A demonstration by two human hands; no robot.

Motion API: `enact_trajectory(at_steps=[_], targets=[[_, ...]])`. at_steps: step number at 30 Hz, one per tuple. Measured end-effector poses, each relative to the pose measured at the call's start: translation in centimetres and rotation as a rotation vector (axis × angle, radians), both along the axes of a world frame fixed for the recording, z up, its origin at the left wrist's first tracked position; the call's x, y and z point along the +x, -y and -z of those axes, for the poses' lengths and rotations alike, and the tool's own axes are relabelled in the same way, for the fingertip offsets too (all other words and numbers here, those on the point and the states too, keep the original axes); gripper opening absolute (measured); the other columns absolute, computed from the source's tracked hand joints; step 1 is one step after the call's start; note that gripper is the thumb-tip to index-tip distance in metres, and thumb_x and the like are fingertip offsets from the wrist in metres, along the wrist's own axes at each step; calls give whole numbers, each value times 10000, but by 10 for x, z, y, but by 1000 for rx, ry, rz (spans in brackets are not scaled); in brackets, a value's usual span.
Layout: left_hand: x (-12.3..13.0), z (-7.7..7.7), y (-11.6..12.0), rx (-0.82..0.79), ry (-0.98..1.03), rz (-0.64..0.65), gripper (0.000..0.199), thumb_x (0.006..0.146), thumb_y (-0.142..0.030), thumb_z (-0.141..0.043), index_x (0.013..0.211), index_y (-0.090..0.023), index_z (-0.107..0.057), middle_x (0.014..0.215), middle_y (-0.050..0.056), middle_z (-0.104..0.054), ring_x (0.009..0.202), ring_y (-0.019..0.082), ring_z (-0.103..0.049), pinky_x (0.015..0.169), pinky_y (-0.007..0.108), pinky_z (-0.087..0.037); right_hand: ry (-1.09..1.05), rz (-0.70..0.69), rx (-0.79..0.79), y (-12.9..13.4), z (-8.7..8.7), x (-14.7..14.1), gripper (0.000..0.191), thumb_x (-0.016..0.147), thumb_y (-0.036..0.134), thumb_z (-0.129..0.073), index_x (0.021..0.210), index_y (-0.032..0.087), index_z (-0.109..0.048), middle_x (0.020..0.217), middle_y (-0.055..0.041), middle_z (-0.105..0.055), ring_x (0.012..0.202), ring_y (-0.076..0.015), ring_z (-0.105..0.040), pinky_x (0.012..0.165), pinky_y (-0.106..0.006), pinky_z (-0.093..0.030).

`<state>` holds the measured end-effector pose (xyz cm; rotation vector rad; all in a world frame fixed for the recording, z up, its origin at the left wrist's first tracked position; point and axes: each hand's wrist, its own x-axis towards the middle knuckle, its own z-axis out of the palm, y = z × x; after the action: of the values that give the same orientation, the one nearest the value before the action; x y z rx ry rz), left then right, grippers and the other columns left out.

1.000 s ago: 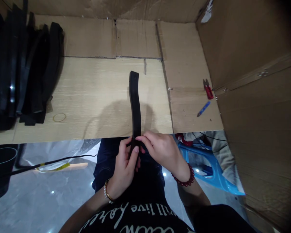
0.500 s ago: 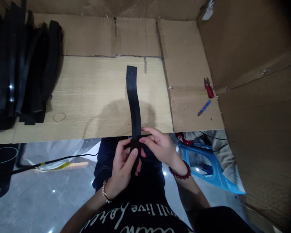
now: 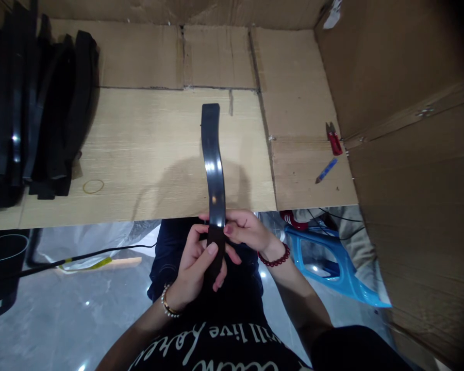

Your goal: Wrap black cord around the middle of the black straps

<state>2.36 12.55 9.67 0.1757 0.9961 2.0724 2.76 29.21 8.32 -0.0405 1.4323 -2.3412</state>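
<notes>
A long, gently curved black strip (image 3: 213, 170) reaches from my lap out over the board, its upper face glossy with bright reflections. Its lower end is a duller dark section (image 3: 215, 247). My left hand (image 3: 198, 260) is closed round that dull end, thumb on top. At the front edge of the board my right hand (image 3: 245, 232) pinches the strip's right side where the glossy and dull parts meet; some of its fingers pass behind the strip. More dark curved strips (image 3: 50, 113) lie heaped at the left of the board.
A pale board (image 3: 150, 134) and cardboard sheets (image 3: 294, 93) form the work surface, with a cardboard wall (image 3: 413, 206) at the right. Red-handled snips (image 3: 334, 140) and a blue pen-like tool (image 3: 326, 171) lie at right. A rubber band (image 3: 93, 186) lies left. Below stands a blue stool (image 3: 340, 273).
The strip has been turned so a glossy face shows, and the small hole at its far end is out of sight. My right hand has shifted slightly left and down, with fingers behind the strip.
</notes>
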Motion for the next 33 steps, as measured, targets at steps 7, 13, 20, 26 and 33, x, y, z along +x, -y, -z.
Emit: enact_trajectory(at_steps=[7, 13, 20, 26, 33], targets=[[-5, 10, 0, -1, 52, 70, 338, 977, -491, -404, 1243, -285, -370, 778, 29, -723, 364, 108, -569, 331, 175, -424, 46, 65, 4, 2, -4, -4, 473, 804, 539, -694, 1017, 117, -686, 529, 67, -476, 389, -39, -367, 358, -175, -282], [-15, -13, 3, -651, -486, -84, 374, 821, -324, -726, 1149, -220, -581, 1002, 48, -708, 866, 177, -685, 758, 273, -561, 119, 218, 239, 7, -36, -6, 363, 815, 487, -689, 941, 147, -709, 718, -11, -671, 655, -118, -629, 627, -236, -537], [-18, -28, 6, -667, -494, -114, 342, 886, -286, -638, 1220, -214, -623, 1013, 47, -739, 798, 180, -713, 730, 302, -599, 57, 227, 218, 10, -44, -8, 365, 818, 514, -672, 934, 171, -713, 758, -11, -683, 730, -132, -646, 681, -240, -546], [-20, -32, 1, -500, -279, -155, 232, 906, -302, -613, 1091, -172, -666, 827, 25, -707, 582, 112, -637, 569, 236, -549, -17, 177, 256, 3, -38, -9, 325, 905, 420, -602, 712, 159, -620, 626, 20, -576, 580, -84, -564, 556, -202, -475], [-22, -33, 1, -391, -109, -109, 294, 944, -366, -524, 915, -127, -693, 828, 77, -725, 550, 146, -657, 527, 270, -545, -65, 189, 309, 8, -42, -10, 378, 941, 421, -546, 662, 166, -549, 526, 37, -544, 482, -75, -543, 478, -200, -443]])
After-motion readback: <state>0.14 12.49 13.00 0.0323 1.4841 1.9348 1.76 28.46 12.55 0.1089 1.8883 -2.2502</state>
